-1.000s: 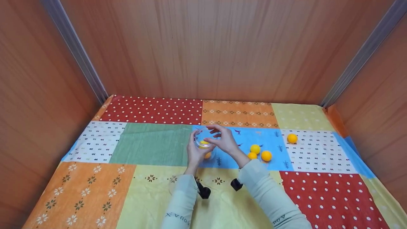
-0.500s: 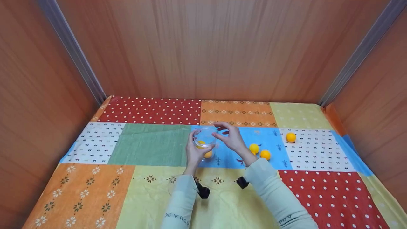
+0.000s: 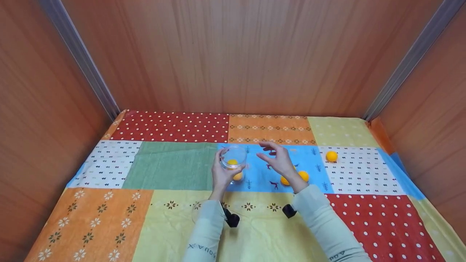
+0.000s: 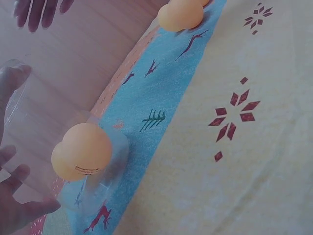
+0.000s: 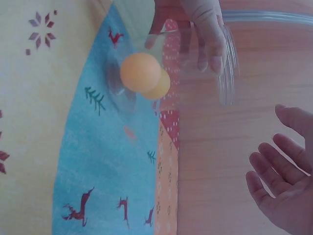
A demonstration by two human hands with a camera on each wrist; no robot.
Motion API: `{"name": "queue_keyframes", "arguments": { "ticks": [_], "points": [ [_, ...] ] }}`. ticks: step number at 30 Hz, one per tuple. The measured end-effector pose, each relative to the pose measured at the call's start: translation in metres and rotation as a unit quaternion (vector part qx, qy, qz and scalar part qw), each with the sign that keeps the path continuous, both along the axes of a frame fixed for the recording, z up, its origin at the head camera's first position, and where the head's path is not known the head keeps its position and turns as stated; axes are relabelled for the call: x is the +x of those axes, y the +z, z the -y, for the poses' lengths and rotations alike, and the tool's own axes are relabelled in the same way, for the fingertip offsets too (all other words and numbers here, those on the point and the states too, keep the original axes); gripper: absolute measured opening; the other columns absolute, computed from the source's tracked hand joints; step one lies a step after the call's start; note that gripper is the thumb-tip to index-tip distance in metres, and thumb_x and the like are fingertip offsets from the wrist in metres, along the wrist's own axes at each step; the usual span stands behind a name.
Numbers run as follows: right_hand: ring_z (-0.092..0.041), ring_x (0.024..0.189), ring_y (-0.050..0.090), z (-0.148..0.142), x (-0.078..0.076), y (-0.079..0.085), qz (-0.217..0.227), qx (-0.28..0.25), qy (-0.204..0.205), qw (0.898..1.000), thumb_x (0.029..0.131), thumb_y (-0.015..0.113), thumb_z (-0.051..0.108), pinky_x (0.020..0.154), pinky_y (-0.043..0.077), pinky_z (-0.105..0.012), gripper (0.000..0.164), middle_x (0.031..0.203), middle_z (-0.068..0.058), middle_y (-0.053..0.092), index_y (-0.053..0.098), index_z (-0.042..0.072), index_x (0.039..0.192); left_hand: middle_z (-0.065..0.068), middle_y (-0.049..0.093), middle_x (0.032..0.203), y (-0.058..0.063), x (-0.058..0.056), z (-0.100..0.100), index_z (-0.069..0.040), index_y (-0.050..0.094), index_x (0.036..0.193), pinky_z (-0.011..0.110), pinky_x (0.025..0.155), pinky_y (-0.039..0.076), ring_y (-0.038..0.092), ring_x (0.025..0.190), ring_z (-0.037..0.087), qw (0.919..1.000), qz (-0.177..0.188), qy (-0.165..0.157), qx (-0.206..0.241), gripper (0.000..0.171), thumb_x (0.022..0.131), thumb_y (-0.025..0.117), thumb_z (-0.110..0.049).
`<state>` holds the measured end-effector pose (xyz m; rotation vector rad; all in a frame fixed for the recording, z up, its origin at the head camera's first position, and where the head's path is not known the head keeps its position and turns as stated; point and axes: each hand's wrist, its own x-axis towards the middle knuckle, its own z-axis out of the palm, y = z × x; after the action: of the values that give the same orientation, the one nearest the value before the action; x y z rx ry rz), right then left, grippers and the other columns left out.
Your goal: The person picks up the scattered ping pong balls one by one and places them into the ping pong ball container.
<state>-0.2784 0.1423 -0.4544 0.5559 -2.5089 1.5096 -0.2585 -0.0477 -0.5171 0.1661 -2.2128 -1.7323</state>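
Note:
My left hand (image 3: 221,174) grips a clear plastic jar (image 3: 235,151) near its rim, fingers and thumb curled round the wall. Inside, low in the jar, lie two orange ping-pong balls (image 4: 87,148), seen through the wall in both wrist views. To the right of the jar, my right hand (image 3: 279,160) hangs in the air, its fingers loosely bent and holding nothing. Under and beside the right wrist are more ping-pong balls (image 3: 303,176), partly hidden by the arm. One further ping-pong ball (image 3: 331,156) lies apart on the white patterned patch.
A patchwork-print cloth (image 3: 174,163) covers the table. Wood-grain panels (image 3: 233,58) enclose it at the back and both sides. A faint clear ring (image 3: 194,214) shows on the cloth beside the left sleeve.
My right hand has drawn back from the jar's mouth toward the right, over the loose balls. The left hand keeps hold of the jar in nearly the same place.

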Motion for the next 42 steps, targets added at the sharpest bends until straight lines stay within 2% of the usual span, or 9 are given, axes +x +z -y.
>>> {"name": "queue_keyframes", "arguments": {
  "ticks": [4,9,19,27,32,38,42],
  "points": [
    [-0.029,0.099,0.052,-0.011,0.003,-0.006,0.014,-0.010,-0.009,1.000,0.080,0.066,0.023,0.085,0.041,-0.044,0.038,0.110,-0.007,0.058,0.058,0.007,0.113,0.004,0.047,0.124,-0.001,0.000,0.001,-0.012,0.040,0.126,0.042,0.094,0.034,0.040,0.117,0.029,0.9998,-0.017,-0.005,0.006,0.085,0.055,0.084,-0.028],
    [-0.029,0.099,0.052,-0.025,0.005,-0.012,0.015,-0.021,-0.022,0.999,0.081,0.065,0.023,0.084,0.041,-0.045,0.035,0.110,-0.009,0.058,0.059,0.009,0.113,0.003,0.047,0.124,-0.002,0.000,0.001,-0.012,0.041,0.126,0.042,0.095,0.034,0.040,0.117,0.030,0.9996,-0.026,-0.008,0.007,0.085,0.055,0.084,-0.027],
    [-0.034,0.103,0.049,-0.051,0.010,-0.026,0.045,-0.049,-0.068,0.996,0.080,0.065,0.020,0.089,0.036,-0.047,0.036,0.112,-0.011,0.057,0.058,0.004,0.112,0.005,0.046,0.125,-0.001,0.000,0.002,-0.014,0.039,0.128,0.041,0.094,0.035,0.040,0.117,0.028,0.9999,-0.010,-0.011,0.009,0.087,0.055,0.084,-0.031],
    [-0.027,0.107,0.045,-0.067,0.012,-0.036,0.092,-0.045,-0.111,0.989,0.082,0.063,0.019,0.092,0.034,-0.046,0.042,0.119,-0.012,0.052,0.052,0.003,0.119,0.006,0.046,0.125,-0.001,0.000,0.001,-0.010,0.038,0.129,0.041,0.094,0.035,0.041,0.117,0.028,0.9999,-0.004,-0.009,0.007,0.089,0.055,0.084,-0.030],
    [-0.027,0.109,0.043,-0.076,0.014,-0.043,0.084,-0.031,-0.137,0.986,0.081,0.064,0.028,0.092,0.033,-0.045,0.048,0.121,-0.014,0.051,0.051,0.004,0.120,0.006,0.046,0.125,-0.001,0.000,0.002,-0.009,0.039,0.129,0.041,0.094,0.035,0.040,0.117,0.029,0.9999,-0.011,-0.010,0.008,0.088,0.056,0.084,-0.029],
    [-0.030,0.111,0.041,-0.085,0.016,-0.051,0.081,-0.044,-0.171,0.981,0.082,0.063,0.016,0.092,0.031,-0.046,0.042,0.122,-0.017,0.049,0.051,0.002,0.120,0.008,0.045,0.126,0.000,0.001,0.001,-0.009,0.039,0.129,0.043,0.093,0.036,0.039,0.118,0.029,0.9997,-0.015,-0.007,0.017,0.089,0.055,0.084,-0.024],
    [-0.031,0.113,0.039,-0.091,0.018,-0.054,0.099,-0.042,-0.192,0.976,0.083,0.063,0.019,0.093,0.031,-0.045,0.045,0.124,-0.016,0.047,0.049,0.002,0.122,0.006,0.045,0.126,0.000,0.002,0.002,-0.011,0.039,0.129,0.042,0.094,0.035,0.039,0.118,0.027,0.9997,-0.012,-0.008,0.020,0.088,0.055,0.084,-0.024]
  ]
}}
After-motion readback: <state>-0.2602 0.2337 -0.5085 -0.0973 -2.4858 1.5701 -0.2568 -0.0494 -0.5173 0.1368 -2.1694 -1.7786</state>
